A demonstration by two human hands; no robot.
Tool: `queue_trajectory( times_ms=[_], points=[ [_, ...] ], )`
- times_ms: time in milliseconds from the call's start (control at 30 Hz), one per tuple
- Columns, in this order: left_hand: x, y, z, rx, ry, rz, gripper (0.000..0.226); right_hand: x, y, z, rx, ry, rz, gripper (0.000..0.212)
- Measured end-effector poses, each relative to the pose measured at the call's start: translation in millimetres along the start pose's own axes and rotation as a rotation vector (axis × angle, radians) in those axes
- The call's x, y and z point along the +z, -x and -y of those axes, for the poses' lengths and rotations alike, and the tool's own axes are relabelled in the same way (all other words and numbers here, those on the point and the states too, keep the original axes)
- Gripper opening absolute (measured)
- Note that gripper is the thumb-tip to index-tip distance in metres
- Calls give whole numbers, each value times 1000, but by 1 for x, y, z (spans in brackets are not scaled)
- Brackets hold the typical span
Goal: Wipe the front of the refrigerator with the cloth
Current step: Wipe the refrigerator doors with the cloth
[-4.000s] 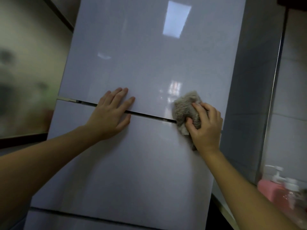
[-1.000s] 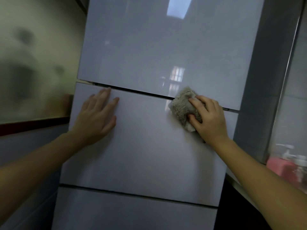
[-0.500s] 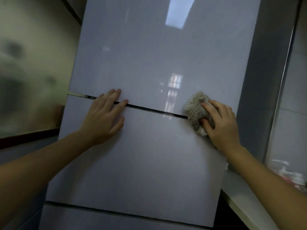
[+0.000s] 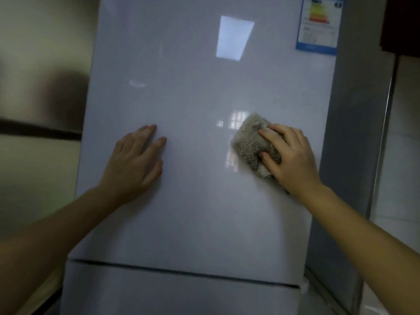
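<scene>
on the upper door point(image 4: 193, 92) of the refrigerator point(image 4: 204, 223), right of its middle, the cloth point(image 4: 247, 142) lies bunched against the glossy white front, pressed there by the right hand point(image 4: 292, 159). that hand's fingers reach over the top of the cloth and the thumb digs into its lower part, so the hand grasps it; whatever cloth lies under the palm is hidden, and a pale corner pokes out below the thumb. the left hand point(image 4: 136, 162) lies flat on the same door, left of the middle and well apart from the cloth, fingers straight and close together, holding nothing. the left forearm point(image 4: 56, 237) and right forearm point(image 4: 363, 235) come in from the bottom corners and are cut off at the edge of view.

a bright patch of reflected light point(image 4: 234, 37) sits high on the door, and a smaller window-like reflection point(image 4: 238, 119) shows just above and left of the cloth, partly covered by it. at the door's top right corner is a blue-edged label point(image 4: 318, 26) with coloured bars; its top is cut off and its print is too small to read. below the hands a dark seam point(image 4: 181, 272) parts the upper door from a lower door point(image 4: 177, 296), whose bottom is out of view. the refrigerator's grey side point(image 4: 354, 133) shows to the right. the wall point(image 4: 41, 53) on the left is a blur crossed by a dark band point(image 4: 38, 130). a dark shape point(image 4: 402, 23) in the top right corner is cut off and cannot be made out.
</scene>
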State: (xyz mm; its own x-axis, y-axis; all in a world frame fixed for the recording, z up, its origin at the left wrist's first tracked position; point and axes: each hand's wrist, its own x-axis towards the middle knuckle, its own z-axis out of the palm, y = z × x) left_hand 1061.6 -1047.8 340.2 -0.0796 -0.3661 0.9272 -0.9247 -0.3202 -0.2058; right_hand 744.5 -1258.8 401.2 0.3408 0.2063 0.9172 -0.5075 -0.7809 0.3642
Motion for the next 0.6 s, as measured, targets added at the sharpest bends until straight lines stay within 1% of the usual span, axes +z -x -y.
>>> queue_trajectory(
  times_ms=[167,300,367,500,600],
  points=[
    [-34,-99,24,-27,6,-1,55,-12,-110,-28,40,-54,-23,48],
    [-55,-153,35,-63,7,10,55,-17,-182,-42,56,-93,-44,47],
    [-63,-165,40,-97,15,19,55,-16,-206,-40,46,-113,-54,47],
    [-79,-176,61,-117,-11,55,55,-7,-237,-25,-33,-104,-16,46],
    [-92,-179,85,-114,-43,87,54,2,-254,-9,3,-143,-48,46]
  ],
)
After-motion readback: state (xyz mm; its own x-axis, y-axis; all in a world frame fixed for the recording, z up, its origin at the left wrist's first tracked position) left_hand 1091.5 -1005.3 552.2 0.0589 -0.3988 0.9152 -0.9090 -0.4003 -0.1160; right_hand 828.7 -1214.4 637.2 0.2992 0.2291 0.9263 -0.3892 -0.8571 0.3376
